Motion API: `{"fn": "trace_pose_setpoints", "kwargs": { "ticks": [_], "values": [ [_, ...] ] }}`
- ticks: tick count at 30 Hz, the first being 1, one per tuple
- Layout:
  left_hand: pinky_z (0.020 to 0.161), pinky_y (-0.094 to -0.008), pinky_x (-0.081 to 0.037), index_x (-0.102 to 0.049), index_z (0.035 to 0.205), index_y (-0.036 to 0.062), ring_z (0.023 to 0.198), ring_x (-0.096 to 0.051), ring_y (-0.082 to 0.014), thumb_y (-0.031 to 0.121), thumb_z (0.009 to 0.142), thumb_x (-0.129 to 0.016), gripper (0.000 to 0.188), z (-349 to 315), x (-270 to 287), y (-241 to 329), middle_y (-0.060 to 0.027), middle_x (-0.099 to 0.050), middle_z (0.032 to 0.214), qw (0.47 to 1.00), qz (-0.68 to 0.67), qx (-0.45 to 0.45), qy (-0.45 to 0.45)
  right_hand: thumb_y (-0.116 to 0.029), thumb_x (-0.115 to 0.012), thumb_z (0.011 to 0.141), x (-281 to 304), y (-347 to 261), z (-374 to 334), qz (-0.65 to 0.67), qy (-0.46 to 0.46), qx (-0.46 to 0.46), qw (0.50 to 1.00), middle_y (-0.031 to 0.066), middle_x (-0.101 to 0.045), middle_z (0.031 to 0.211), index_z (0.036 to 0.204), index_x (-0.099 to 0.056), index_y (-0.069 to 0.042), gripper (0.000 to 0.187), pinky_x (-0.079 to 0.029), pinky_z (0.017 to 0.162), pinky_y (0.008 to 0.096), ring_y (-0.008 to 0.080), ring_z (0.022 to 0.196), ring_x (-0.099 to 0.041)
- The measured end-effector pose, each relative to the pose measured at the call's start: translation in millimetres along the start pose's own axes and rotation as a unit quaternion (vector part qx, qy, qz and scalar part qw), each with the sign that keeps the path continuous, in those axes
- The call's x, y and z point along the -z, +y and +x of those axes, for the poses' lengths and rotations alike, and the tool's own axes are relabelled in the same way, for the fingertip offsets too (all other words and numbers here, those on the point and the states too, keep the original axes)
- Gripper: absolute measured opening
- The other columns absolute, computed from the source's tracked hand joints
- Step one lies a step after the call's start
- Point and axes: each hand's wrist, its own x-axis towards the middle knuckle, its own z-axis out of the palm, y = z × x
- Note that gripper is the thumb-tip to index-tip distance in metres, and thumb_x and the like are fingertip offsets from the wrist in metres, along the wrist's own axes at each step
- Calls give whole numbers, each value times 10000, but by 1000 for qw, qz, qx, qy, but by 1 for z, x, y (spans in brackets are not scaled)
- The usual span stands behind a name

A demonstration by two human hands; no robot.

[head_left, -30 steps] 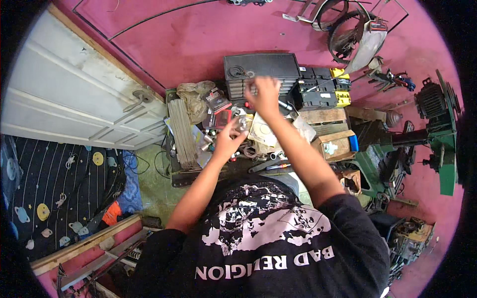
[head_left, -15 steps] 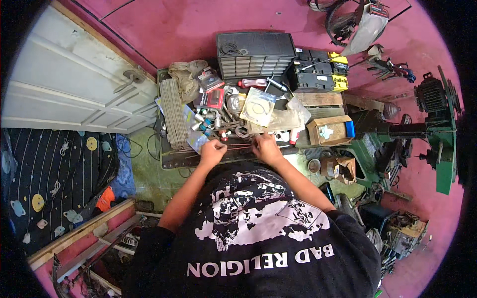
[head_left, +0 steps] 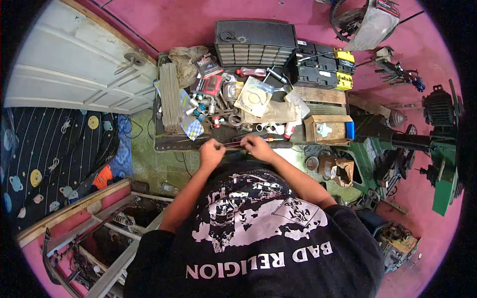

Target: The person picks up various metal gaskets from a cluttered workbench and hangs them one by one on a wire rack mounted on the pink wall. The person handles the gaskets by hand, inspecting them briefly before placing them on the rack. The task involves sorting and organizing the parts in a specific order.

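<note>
Over the front edge of the cluttered workbench (head_left: 171, 142), a thin reddish strand (head_left: 232, 144) stretches between my two hands; whether it is wire or cord I cannot tell. My left hand (head_left: 212, 153) pinches one end with curled fingers. A short gap away, my right hand (head_left: 259, 149) is closed on the other end, its fingertips partly hidden. Just beyond the right hand lies a slim tool with an orange and blue part (head_left: 272, 139). Sockets (head_left: 202, 110), a ring-shaped metal part (head_left: 234, 119) and a clear bag with a coiled cable (head_left: 254, 96) lie past the hands.
Welding rods (head_left: 169, 97) lie stacked at the bench's left. A dark drawer cabinet (head_left: 255, 42) and black-and-yellow batteries (head_left: 318, 67) stand behind. At right are an open cardboard box (head_left: 310, 130) and a green drill press (head_left: 443, 184). A white door (head_left: 84, 64) is at left.
My right hand has come closer to my left, narrowing the gap with the strand in it. The whole view has shifted slightly.
</note>
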Motion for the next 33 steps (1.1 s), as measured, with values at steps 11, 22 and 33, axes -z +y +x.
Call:
{"fn": "trace_pose_setpoints", "kwargs": {
  "ticks": [11,22,33],
  "values": [
    [804,-268,-511,-718,1013,-34,845,-647,-100,94,923,-692,158,-19,-3,16,-31,-728,924,930,-322,95,-147,-139,-579,986,-2,-24,-3,404,-106,-164,893,1,-688,1056,1054,-688,-43,160,-430,791,235,67,905,-568],
    [743,-287,-523,-719,1022,-18,792,-671,-134,147,924,-688,194,11,9,-28,-81,-737,891,964,-212,50,-152,-149,-741,863,-28,-13,29,30,-1,-111,993,120,-751,878,993,-756,-36,173,-552,751,338,203,802,-709],
    [926,-526,-456,-753,1052,155,1127,-583,-340,286,836,-698,258,44,114,-91,-97,-685,1126,964,251,-3,-91,-275,-660,853,-90,-24,79,-513,-54,-112,849,98,-715,1036,1009,-708,-143,210,-468,915,472,278,1086,-634]
  ]
}}
